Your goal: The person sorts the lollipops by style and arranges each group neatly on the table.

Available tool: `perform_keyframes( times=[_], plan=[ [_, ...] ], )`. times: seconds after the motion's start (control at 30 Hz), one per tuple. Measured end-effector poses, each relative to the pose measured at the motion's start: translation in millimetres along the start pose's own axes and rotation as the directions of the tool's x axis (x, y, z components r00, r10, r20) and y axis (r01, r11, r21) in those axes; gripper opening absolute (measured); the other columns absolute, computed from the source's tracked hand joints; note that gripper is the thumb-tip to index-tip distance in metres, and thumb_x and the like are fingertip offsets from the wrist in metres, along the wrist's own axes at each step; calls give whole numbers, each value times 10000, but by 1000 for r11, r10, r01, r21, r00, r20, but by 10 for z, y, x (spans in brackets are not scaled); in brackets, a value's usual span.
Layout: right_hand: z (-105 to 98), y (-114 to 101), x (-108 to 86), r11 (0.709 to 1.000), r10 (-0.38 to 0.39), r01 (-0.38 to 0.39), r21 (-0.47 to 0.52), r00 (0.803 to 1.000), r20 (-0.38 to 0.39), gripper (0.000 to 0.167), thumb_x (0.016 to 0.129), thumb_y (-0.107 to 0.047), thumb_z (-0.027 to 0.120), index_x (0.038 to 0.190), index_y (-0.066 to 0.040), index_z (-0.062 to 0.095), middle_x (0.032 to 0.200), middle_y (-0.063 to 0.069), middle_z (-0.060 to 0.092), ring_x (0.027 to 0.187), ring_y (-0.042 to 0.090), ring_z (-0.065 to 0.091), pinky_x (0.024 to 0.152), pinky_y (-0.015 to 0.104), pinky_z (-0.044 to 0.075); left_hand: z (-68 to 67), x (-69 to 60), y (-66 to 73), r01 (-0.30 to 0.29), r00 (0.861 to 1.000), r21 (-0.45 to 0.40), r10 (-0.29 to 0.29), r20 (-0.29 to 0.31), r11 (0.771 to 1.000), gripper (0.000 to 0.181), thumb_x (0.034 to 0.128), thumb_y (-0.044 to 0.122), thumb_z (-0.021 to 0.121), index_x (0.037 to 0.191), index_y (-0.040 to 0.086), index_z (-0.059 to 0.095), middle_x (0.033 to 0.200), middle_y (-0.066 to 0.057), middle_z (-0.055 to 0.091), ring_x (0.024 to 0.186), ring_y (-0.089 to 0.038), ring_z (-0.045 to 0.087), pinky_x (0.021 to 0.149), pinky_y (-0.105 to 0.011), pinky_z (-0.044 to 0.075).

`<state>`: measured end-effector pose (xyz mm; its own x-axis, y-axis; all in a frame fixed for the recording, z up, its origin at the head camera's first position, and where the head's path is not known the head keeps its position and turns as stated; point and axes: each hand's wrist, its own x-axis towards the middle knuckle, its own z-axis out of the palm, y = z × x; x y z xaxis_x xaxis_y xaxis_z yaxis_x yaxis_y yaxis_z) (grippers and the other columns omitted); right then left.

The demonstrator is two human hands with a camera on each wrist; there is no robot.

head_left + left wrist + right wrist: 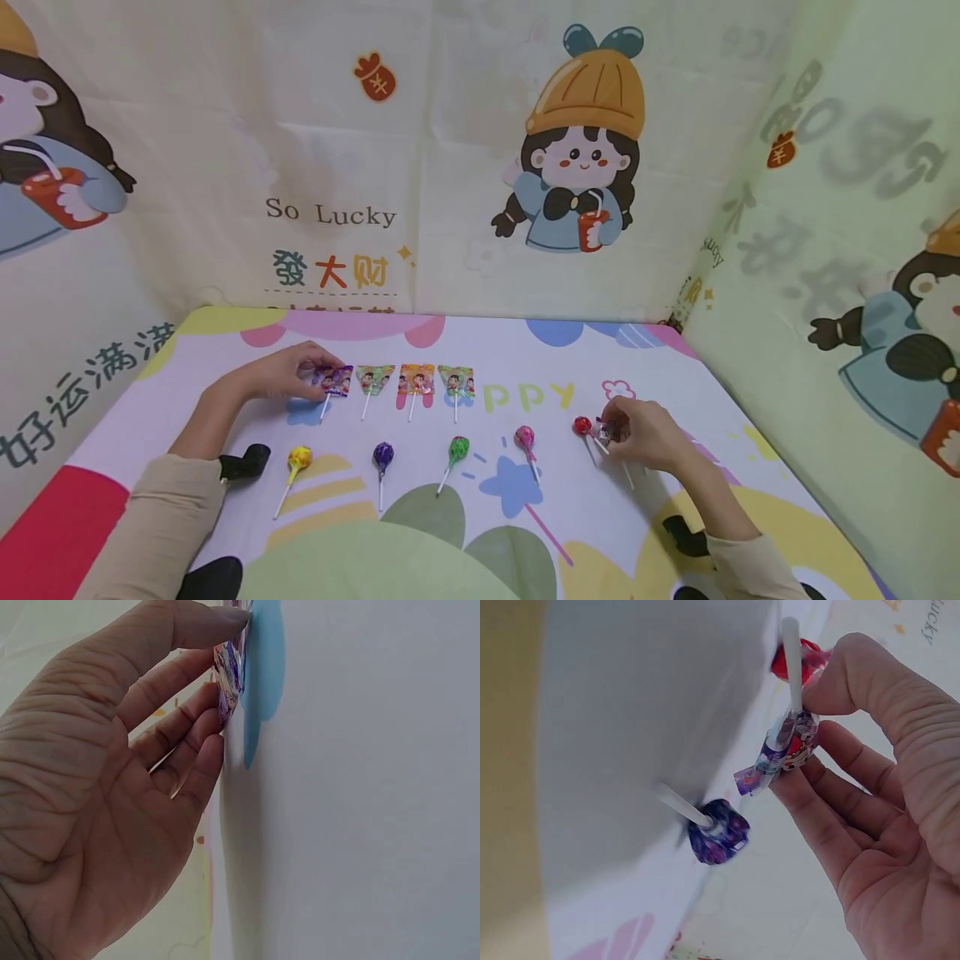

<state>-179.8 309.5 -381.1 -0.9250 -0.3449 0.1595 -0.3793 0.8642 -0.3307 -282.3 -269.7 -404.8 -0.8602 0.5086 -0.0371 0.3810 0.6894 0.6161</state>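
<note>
At the left end of the back row, my left hand (pixel 288 372) pinches the edge of a flat purple-wrapped lollipop (pixel 336 381); the left wrist view shows its shiny wrapper (pixel 229 675) between thumb and fingers. My right hand (pixel 648 433), at the right, pinches another flat wrapped lollipop (pixel 603 432). Its purple-and-clear wrapper (pixel 772 756) and white stick (pixel 791 667) show in the right wrist view. Close by are a round red lollipop (pixel 582 426) and a round dark purple one (pixel 720 831), whose head my right hand hides in the head view.
Beside the left packet lie flat-wrapped green (pixel 373 379), orange (pixel 416 380) and green (pixel 457 382) lollipops. Nearer are round yellow (pixel 300 457), purple (pixel 383 455), green (pixel 458 448) and pink (pixel 525 437) ones. A printed curtain (pixel 465 167) hangs behind the table.
</note>
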Motion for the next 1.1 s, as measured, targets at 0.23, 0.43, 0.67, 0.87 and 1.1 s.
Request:
perform_keyframes(
  times=[0.23, 0.43, 0.67, 0.87, 1.1],
  plan=[
    [-105, -17, 14, 999, -19, 21, 31, 999, -50, 276, 730, -90, 861, 921, -108, 663, 783, -81, 645, 716, 81, 598, 661, 249, 518, 1, -3, -8, 4, 1000, -8, -4, 3, 1000, 530, 844, 240, 835, 1327, 110, 660, 1359, -172, 549, 1309, -408, 460, 1123, -671, 332],
    [-171, -86, 69, 998, -21, 23, 50, 999, -50, 324, 729, -56, 862, 982, -86, 663, 827, -64, 662, 770, 112, 627, 706, 297, 567, 5, -7, -19, 1, 1000, -5, -1, 0, 1000, 528, 845, 240, 834, 1327, 108, 660, 1354, -171, 552, 1305, -406, 464, 1120, -667, 338],
    [-231, -189, 165, 998, -21, 25, 59, 997, -70, 314, 730, -41, 829, 995, -88, 669, 824, -60, 659, 778, 125, 623, 701, 271, 541, -9, 4, -10, 11, 1000, 0, -11, 1, 1000, 530, 845, 249, 837, 1327, 118, 659, 1363, -172, 546, 1308, -408, 461, 1122, -671, 333],
    [-267, -314, 276, 997, -42, 47, 66, 996, -76, 323, 731, -53, 837, 1005, -91, 672, 836, -64, 667, 787, 115, 629, 718, 294, 544, -17, -8, 10, 6, 1000, 5, -6, -2, 1000, 523, 845, 235, 835, 1321, 106, 662, 1351, -171, 558, 1300, -404, 470, 1120, -664, 341],
    [-272, -441, 409, 994, -60, 66, 84, 996, -72, 344, 734, -75, 844, 1031, -88, 670, 876, -53, 675, 823, 130, 629, 770, 394, 569, -18, -12, 9, 6, 1000, -3, -6, 6, 1000, 526, 846, 236, 831, 1326, 105, 658, 1354, -174, 549, 1305, -409, 462, 1120, -674, 332]
  ],
)
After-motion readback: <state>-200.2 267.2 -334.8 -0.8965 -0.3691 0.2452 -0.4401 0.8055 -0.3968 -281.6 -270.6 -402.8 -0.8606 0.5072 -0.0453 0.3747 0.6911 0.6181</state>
